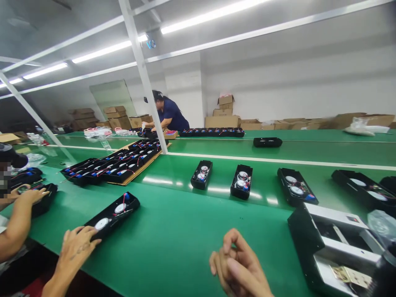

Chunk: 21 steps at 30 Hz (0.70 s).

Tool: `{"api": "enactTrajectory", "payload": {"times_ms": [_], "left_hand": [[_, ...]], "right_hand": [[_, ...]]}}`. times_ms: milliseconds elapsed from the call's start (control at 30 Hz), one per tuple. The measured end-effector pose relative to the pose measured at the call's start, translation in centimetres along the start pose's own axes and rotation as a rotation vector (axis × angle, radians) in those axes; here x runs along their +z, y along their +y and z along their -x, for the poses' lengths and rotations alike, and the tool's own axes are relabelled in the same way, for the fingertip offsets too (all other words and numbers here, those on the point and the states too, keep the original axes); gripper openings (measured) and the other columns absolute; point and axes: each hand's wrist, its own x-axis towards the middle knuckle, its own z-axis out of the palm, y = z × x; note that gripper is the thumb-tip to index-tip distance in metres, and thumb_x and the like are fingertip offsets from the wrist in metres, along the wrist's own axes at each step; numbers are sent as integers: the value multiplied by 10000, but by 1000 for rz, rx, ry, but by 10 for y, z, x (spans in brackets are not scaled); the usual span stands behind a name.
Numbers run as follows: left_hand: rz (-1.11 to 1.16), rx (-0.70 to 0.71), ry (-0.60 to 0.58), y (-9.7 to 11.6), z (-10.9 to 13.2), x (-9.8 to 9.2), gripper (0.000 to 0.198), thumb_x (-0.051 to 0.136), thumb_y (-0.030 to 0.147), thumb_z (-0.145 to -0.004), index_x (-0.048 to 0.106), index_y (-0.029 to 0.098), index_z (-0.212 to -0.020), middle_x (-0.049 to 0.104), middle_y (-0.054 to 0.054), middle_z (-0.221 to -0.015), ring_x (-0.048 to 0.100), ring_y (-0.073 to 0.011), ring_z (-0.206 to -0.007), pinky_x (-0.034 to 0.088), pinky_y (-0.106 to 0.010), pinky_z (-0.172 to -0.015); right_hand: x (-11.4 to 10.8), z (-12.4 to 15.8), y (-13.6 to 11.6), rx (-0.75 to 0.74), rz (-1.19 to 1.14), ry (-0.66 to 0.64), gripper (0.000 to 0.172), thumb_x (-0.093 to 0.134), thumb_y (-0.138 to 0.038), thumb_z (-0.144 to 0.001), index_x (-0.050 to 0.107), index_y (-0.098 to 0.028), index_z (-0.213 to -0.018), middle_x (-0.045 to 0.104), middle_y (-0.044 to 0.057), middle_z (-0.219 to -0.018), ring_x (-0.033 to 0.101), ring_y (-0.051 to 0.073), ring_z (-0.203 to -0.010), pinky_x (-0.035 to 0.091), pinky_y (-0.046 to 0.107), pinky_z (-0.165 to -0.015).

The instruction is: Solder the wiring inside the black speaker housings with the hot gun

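My left hand grips the near end of a long black speaker box, which lies slantwise on the green table. Two round white-centred speakers show in the box, with red wires and a blue part at its far end. My left fingertips rest over its near rim; the underside of the grip is hidden. Above the table at lower centre hovers my right hand, its fingers loosely curled and apart, with nothing visible in them. Nearest to it on the right stands a black and silver metal device.
Along the green belt sit several similar speaker boxes. More fill a cardboard sheet at left. A co-worker's arm handles a box at far left. Another person bends over the far bench. A white post rises between.
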Motion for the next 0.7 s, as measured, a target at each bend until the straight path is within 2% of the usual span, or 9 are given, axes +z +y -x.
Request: {"api": "enactTrajectory", "payload": {"times_ms": [67, 100, 167, 233, 333, 400, 467, 600, 700], "left_hand": [[71, 19, -94, 26, 17, 15, 375, 645, 635, -591, 716, 269, -631, 782, -50, -829, 686, -292, -892, 566, -427, -901], [103, 25, -125, 45, 28, 24, 370, 654, 618, -595, 723, 257, -637, 785, -72, -878, 704, -288, -888, 582, -405, -886], [153, 19, -155, 94, 55, 40, 400, 627, 613, -695, 755, 234, -700, 778, -101, -1012, 726, -292, -955, 594, -400, -920], [233, 35, -217, 152, 84, 50, 464, 586, 661, -815, 785, 245, -765, 758, -77, -1087, 739, -269, -1009, 603, -374, -952], [580, 68, -436, 237, 122, 51, 456, 582, 633, -897, 819, 260, -1011, 717, -75, -1240, 718, -270, -1158, 587, -388, -1052], [803, 120, -502, 282, 141, 52, 463, 526, 566, -954, 765, 288, -1237, 679, -78, -1321, 697, -258, -1221, 591, -390, -1063], [976, 172, -519, 315, 156, 58, 471, 471, 482, -988, 687, 309, -1368, 643, -85, -1386, 670, -250, -1282, 581, -400, -1095], [1201, 303, -538, 359, 177, 84, 513, 519, 377, -934, 614, 297, -1432, 601, -124, -1466, 609, -298, -1385, 509, -493, -1196], [1285, 380, -586, 393, 189, 100, 502, 612, 381, -872, 662, 295, -1365, 644, -148, -1407, 627, -329, -1369, 515, -512, -1191]], "right_hand": [[-23, -5, 44, 114, 199, 68, 468, 710, -667, -871, 557, -230, -934, 527, -57, -649, 384, 84, -472, 372, 262, -527], [-33, -6, 66, 148, 314, 78, 461, 724, -653, -859, 582, -218, -918, 538, -48, -652, 446, 97, -503, 388, 261, -543], [-48, -8, 107, 194, 535, 75, 395, 759, -574, -815, 661, -203, -909, 646, 11, -736, 596, 154, -644, 497, 298, -655], [-56, -10, 138, 248, 638, 89, 488, 791, -487, -751, 722, -215, -1151, 751, 122, -1127, 710, 246, -939, 570, 353, -814], [-61, -15, 160, 276, 615, 101, 810, 768, -497, -754, 575, -244, -1499, 532, 172, -1603, 632, 336, -1324, 553, 435, -1045], [-66, -19, 157, 259, 588, 184, 813, 696, -580, -820, 546, -227, -1537, 494, 169, -1647, 552, 357, -1439, 450, 497, -1193], [-74, -21, 144, 222, 617, 303, 707, 603, -618, -889, 617, -222, -1474, 574, 159, -1585, 531, 361, -1462, 374, 527, -1252], [-99, -16, 103, 149, 780, 423, 501, 519, -503, -955, 734, -228, -1314, 724, 132, -1392, 635, 332, -1327, 457, 480, -1173], [-123, -4, 71, 179, 950, 512, 410, 542, -404, -949, 773, -225, -1236, 750, 122, -1338, 640, 328, -1307, 437, 461, -1166]]}}
